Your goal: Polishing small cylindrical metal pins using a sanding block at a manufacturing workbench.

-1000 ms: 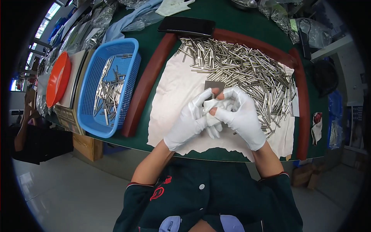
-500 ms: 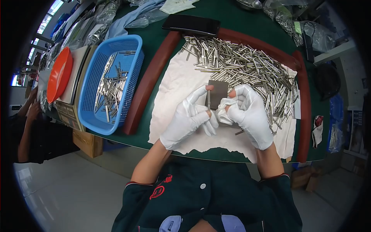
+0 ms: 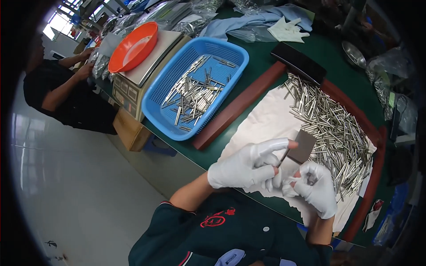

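My left hand (image 3: 250, 164), in a white glove with bare fingertips, pinches a slim metal pin (image 3: 283, 157) between thumb and forefinger. My right hand (image 3: 317, 186), gloved the same way, is closed on a bunched white cloth (image 3: 290, 188) just right of the left fingers. Behind the pin lies a dark grey rectangular block (image 3: 303, 145). Both hands are over a pale cloth (image 3: 257, 119) spread on the green table. A large heap of metal pins (image 3: 337, 133) covers its right side. More loose pins (image 3: 195, 95) lie in a blue plastic basket (image 3: 166, 128) at the left.
Dark red bars (image 3: 239, 106) frame the cloth, with a black phone-like device (image 3: 299, 63) at their corner. Left of the basket, an orange dish (image 3: 133, 46) sits on a scale (image 3: 126, 91). A person in dark clothes (image 3: 66, 84) works at far left. A white glove (image 3: 288, 32) lies behind.
The view has swung left, bringing the basket, scale and other person further in. My right hand has drawn away from the block, toward me; my left hand still pinches the pin.
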{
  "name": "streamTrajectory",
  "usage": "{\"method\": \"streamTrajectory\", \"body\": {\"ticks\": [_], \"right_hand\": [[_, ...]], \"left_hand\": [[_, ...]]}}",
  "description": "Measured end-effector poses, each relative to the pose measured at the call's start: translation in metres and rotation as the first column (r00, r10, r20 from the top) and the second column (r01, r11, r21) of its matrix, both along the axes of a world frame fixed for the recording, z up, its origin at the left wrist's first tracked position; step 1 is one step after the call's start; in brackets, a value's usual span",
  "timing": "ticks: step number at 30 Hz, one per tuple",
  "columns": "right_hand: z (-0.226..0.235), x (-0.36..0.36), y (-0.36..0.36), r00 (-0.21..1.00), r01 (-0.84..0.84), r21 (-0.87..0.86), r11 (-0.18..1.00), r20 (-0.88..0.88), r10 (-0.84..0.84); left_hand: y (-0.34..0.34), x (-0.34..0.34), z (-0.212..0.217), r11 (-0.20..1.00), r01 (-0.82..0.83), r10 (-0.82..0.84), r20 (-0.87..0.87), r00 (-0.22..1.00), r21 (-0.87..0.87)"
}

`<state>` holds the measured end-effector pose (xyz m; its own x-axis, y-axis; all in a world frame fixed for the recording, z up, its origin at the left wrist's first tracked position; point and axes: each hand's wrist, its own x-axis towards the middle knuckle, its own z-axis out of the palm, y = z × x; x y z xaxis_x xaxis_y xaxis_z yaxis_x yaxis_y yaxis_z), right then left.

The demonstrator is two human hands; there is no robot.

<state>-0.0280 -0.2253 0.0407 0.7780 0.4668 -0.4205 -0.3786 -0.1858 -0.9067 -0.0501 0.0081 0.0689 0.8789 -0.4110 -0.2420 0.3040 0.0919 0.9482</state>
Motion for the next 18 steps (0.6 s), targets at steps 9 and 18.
{"method": "streamTrajectory", "body": {"ticks": [9,18], "right_hand": [[0.019,0.017,-0.013,0.666,-0.348,-0.454,0.821,0.496,0.557],[-0.022,0.030,0.002,0.423,0.367,-0.571,0.735,0.806,0.415]], "left_hand": [[0.102,0.004,-0.001,0.171,-0.752,0.174,0.732,0.659,0.637],[0.152,0.021,-0.026,-0.039,-0.536,0.207,0.532,0.821,0.843]]}}
